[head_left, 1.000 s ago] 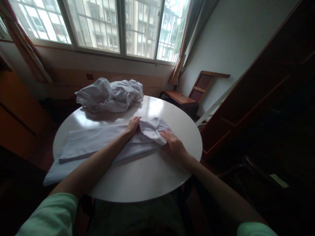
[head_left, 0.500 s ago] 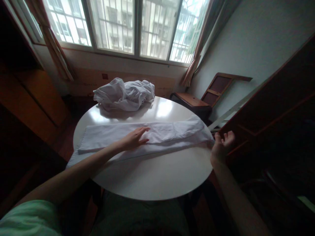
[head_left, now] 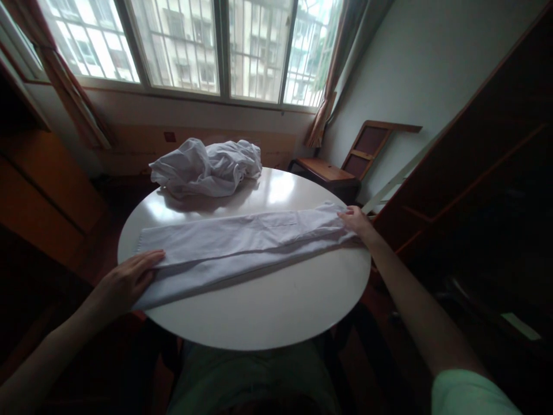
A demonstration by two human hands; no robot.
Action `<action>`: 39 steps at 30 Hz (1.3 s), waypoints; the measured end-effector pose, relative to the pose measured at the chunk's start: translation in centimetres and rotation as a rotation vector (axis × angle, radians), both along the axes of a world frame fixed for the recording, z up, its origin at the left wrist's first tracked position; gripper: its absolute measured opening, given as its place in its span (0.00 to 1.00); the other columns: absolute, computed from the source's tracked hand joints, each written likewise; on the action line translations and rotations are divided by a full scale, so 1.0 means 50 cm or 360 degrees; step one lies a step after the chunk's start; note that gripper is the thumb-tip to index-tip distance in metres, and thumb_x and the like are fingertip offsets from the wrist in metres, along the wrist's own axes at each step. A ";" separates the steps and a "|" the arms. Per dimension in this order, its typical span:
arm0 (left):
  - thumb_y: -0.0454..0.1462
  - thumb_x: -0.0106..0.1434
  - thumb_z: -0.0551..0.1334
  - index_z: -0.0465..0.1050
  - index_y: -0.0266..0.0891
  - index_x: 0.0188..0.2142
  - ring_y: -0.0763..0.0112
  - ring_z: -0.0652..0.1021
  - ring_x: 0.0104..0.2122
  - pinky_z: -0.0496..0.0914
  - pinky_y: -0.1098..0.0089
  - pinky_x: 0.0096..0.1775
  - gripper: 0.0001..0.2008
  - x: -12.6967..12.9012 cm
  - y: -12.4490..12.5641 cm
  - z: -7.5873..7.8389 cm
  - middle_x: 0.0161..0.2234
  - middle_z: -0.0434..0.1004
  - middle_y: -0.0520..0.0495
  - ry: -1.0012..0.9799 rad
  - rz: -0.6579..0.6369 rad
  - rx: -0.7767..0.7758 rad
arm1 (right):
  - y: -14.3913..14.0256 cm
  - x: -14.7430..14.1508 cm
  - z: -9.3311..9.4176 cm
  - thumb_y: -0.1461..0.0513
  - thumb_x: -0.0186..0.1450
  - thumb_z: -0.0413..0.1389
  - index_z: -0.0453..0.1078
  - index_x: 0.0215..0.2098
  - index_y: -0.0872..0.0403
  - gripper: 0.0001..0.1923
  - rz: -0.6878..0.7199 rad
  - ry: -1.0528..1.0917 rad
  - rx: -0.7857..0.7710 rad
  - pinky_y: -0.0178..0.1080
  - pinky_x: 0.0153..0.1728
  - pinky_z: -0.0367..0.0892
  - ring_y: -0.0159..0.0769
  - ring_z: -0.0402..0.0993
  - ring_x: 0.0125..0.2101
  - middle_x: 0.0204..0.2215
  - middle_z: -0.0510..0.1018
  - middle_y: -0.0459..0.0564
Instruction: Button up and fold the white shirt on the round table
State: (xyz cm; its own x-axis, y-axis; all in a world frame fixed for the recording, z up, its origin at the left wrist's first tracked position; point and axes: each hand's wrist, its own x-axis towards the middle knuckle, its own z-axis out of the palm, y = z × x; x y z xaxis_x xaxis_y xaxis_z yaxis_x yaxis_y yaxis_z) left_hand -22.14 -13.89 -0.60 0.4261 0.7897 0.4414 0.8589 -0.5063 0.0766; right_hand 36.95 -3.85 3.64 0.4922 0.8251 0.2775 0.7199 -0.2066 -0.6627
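Note:
A white garment, folded into a long narrow strip, lies across the round white table from left to right. My left hand rests flat on its left end at the table's left edge, fingers together. At the table's right edge my right hand touches the strip's right end; I cannot tell whether its fingers pinch the cloth. A crumpled heap of white cloth sits at the far side of the table, apart from both hands.
A wooden chair stands beyond the table at the right, against the wall. Dark wooden shelving fills the right side. A wooden cabinet stands at the left. Barred windows with curtains span the far wall.
The bunched right end of the garment was spread out into a straight strip. My left hand slid from the strip's middle to its left end; my right hand returned onto the right end.

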 end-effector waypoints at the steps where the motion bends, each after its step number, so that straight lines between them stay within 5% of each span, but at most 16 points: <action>1: 0.40 0.63 0.47 0.68 0.35 0.49 0.62 0.75 0.47 0.68 0.62 0.49 0.19 -0.006 -0.002 -0.005 0.49 0.74 0.40 0.0006 0.0040 0.0003 | 0.006 0.010 -0.004 0.57 0.53 0.59 0.71 0.40 0.60 0.19 0.0012 0.0070 -0.0122 0.43 0.39 0.69 0.44 0.74 0.35 0.33 0.77 0.56; 7: 0.40 0.60 0.52 0.67 0.33 0.47 0.54 0.74 0.46 0.69 0.57 0.46 0.19 0.005 -0.024 -0.017 0.47 0.72 0.36 -0.0155 0.0528 0.0177 | 0.011 0.043 -0.033 0.54 0.52 0.60 0.70 0.23 0.57 0.14 0.0150 0.0344 -0.0237 0.35 0.24 0.63 0.31 0.66 0.19 0.17 0.71 0.45; 15: 0.37 0.59 0.52 0.64 0.38 0.33 0.57 0.74 0.40 0.70 0.58 0.42 0.06 0.018 -0.042 -0.009 0.40 0.75 0.39 -0.0215 0.0515 0.0225 | 0.022 0.058 -0.045 0.53 0.49 0.60 0.66 0.18 0.54 0.14 0.0094 -0.0049 -0.0280 0.35 0.21 0.60 0.33 0.66 0.18 0.13 0.68 0.43; 18: 0.37 0.59 0.52 0.63 0.39 0.32 0.57 0.74 0.38 0.71 0.59 0.39 0.05 0.020 -0.045 -0.008 0.38 0.74 0.39 -0.0189 0.0475 0.0312 | 0.028 0.058 -0.041 0.54 0.50 0.59 0.66 0.20 0.54 0.12 0.0045 -0.0241 -0.0230 0.38 0.26 0.65 0.37 0.69 0.22 0.17 0.71 0.46; 21: 0.37 0.60 0.52 0.62 0.39 0.33 0.58 0.74 0.37 0.71 0.59 0.40 0.05 0.018 -0.043 -0.010 0.37 0.74 0.40 -0.0179 0.0419 0.0348 | 0.015 0.054 -0.030 0.55 0.50 0.58 0.68 0.29 0.55 0.13 0.0158 -0.0357 0.0100 0.42 0.33 0.69 0.42 0.73 0.31 0.28 0.76 0.52; 24: 0.37 0.61 0.51 0.64 0.38 0.34 0.58 0.75 0.38 0.71 0.59 0.41 0.06 0.016 -0.041 -0.013 0.38 0.74 0.39 -0.0182 0.0352 0.0374 | -0.017 0.045 -0.016 0.54 0.54 0.56 0.68 0.40 0.55 0.18 0.0637 -0.0463 0.0251 0.46 0.43 0.69 0.45 0.73 0.42 0.41 0.75 0.56; 28: 0.39 0.62 0.50 0.65 0.37 0.38 0.59 0.76 0.38 0.71 0.60 0.41 0.09 0.014 -0.037 -0.019 0.38 0.75 0.39 -0.0302 0.0344 0.0352 | -0.048 0.034 -0.014 0.57 0.54 0.57 0.66 0.49 0.55 0.25 0.1112 -0.0645 -0.0012 0.48 0.50 0.65 0.47 0.70 0.49 0.48 0.73 0.57; 33: 0.39 0.61 0.52 0.65 0.39 0.34 0.64 0.77 0.35 0.72 0.64 0.39 0.07 0.018 -0.036 -0.018 0.35 0.75 0.44 -0.0402 0.0388 0.0223 | -0.038 0.031 -0.022 0.68 0.55 0.49 0.70 0.48 0.55 0.23 0.1071 -0.1009 -0.0022 0.46 0.55 0.61 0.44 0.68 0.52 0.49 0.74 0.55; 39: 0.36 0.63 0.53 0.67 0.39 0.34 0.65 0.77 0.37 0.71 0.66 0.41 0.06 0.030 -0.055 -0.007 0.35 0.75 0.45 -0.0282 0.0387 0.0443 | -0.009 0.023 0.003 0.71 0.59 0.44 0.72 0.48 0.55 0.23 0.0806 -0.1238 0.0214 0.48 0.53 0.63 0.44 0.68 0.53 0.51 0.74 0.54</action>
